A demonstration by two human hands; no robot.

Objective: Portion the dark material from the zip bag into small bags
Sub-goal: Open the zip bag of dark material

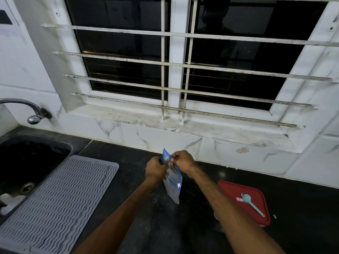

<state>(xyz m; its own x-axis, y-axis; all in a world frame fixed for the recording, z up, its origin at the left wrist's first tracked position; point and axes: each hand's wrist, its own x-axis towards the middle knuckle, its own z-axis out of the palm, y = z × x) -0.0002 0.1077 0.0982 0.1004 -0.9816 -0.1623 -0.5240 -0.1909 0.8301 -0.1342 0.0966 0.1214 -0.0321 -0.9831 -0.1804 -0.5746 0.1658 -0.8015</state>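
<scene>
1. The zip bag (173, 182) hangs in the air over the black worktop (128, 180), to the left of the red container (233, 189). It is tilted, with its blue-striped mouth uppermost.
2. The left hand (156, 168) has its grip closed, pinching one side of the mouth. The right hand (183, 161) pinches the other side. The two hands are almost touching.
3. The step looks to be parting the zip seal. Each grip should take one lip only, just above the seal. Pull evenly and gently so the seal gives along its length and does not snap open.
4. Keep the mouth up. The film looks thin and limp, so resting the bag's bottom on the worktop would steady it and guard against a spill.
5. How much dark material is inside cannot be told; the bag looks fairly flat.
6. A light-blue spoon (254, 206) lies on the container's lid, handy for scooping. No small bags are in view, so they would need fetching first.
</scene>
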